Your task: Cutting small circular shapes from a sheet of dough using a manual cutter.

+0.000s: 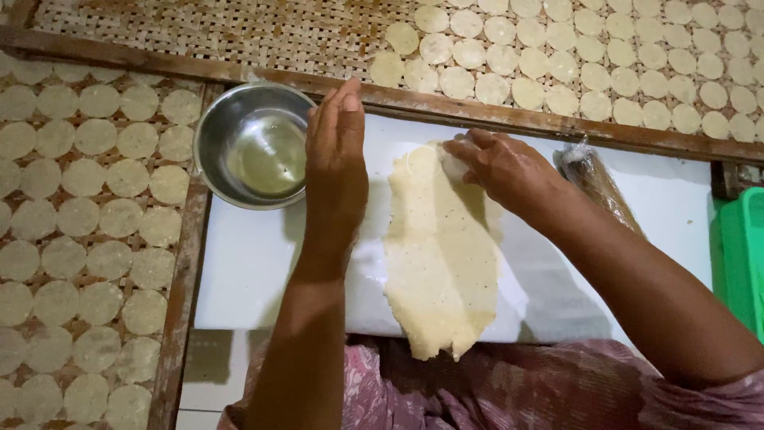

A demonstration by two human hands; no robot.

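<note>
- Far left I see a woven bamboo drying tray (188, 263) with a wooden frame, covered in rows of thin, pale, round dough discs (79, 215).
- Next, a shiny round steel bowl (253, 146) holding a shallow pool of clear liquid, resting at the upper-left corner of the white flat board (247, 271).
- My left hand (337, 151) hovers edge-on between bowl and dough, fingers straight and together, open, gripping nothing.
- Centre: a long, irregular sheet of pale yellow rolled dough (442, 255), speckled, ragged at its near end, lying flat on the board just right of the left hand.
- My right hand (501, 171) is curled, pressing a small round whitish cutter (454, 165) onto the sheet's far end.
- Beyond it, a plastic-wrapped brown rolling pin (593, 179); a second disc-filled tray (589, 68) across the top.
</note>
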